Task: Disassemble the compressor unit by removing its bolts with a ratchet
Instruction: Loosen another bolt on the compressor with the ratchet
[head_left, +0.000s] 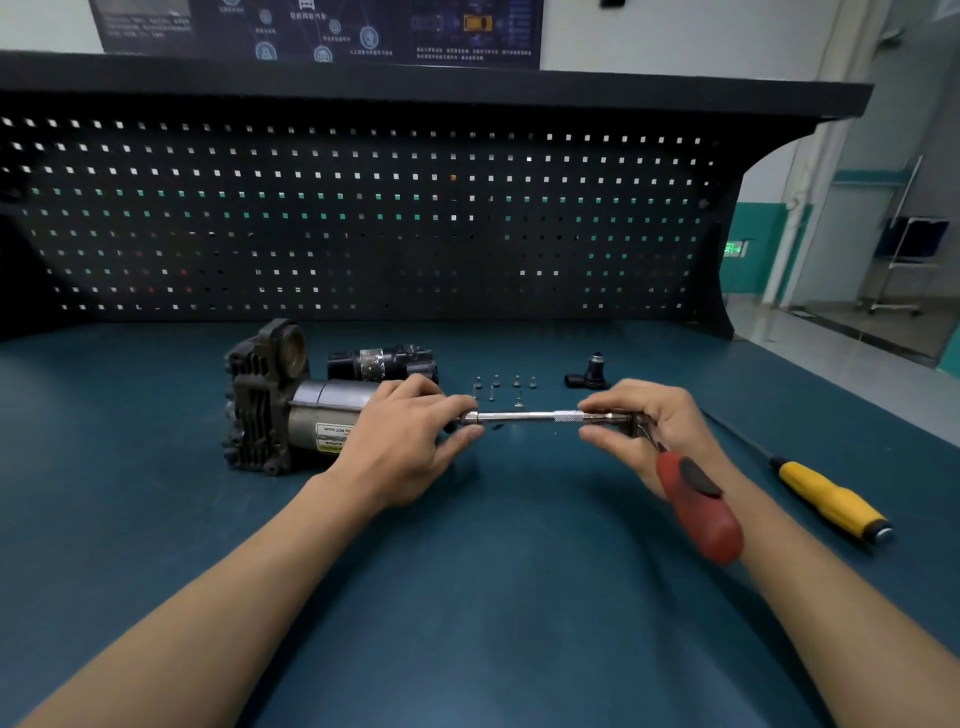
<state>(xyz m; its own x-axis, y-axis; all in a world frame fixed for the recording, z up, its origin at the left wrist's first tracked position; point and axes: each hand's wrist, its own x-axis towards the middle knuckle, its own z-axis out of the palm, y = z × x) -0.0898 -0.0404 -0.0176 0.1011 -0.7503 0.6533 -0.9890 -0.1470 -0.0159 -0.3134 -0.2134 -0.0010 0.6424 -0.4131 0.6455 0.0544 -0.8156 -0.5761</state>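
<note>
Bench surface: dark teal matted bench top (467, 613), backed by a black perforated metal pegboard (363, 208) under a black shelf. A dark blue printed poster (322, 31) hangs on the pale wall above. A lit green exit sign (733, 249) shows in the room far to the right of the compressor.

Item 1: compressor unit (280, 410), on the bench left of centre. It has a dark grey ribbed cast housing, a round port on top and a grey metal motor can with a yellow-and-white label, lying on its side.

Item 2: black cylindrical component (384, 362), just behind the compressor.

Item 3: small silver bolts (498, 387), loose, standing in a cluster to the compressor's right.

Item 4: small black angled fitting (589, 374), further right than the bolts.

Item 5: yellow-handled screwdriver (831, 501), well apart from the compressor, far right.

Item 6: red-handled ratchet (698, 509) with a chrome extension bar (524, 415), held level to the compressor's right. The person's left hand (400, 436), in front of the motor can's end, pinches the bar's socket end with curled fingers. Their right hand (654, 431) pinches the knurled end at the ratchet head, with the red handle pointing back over that wrist.
</note>
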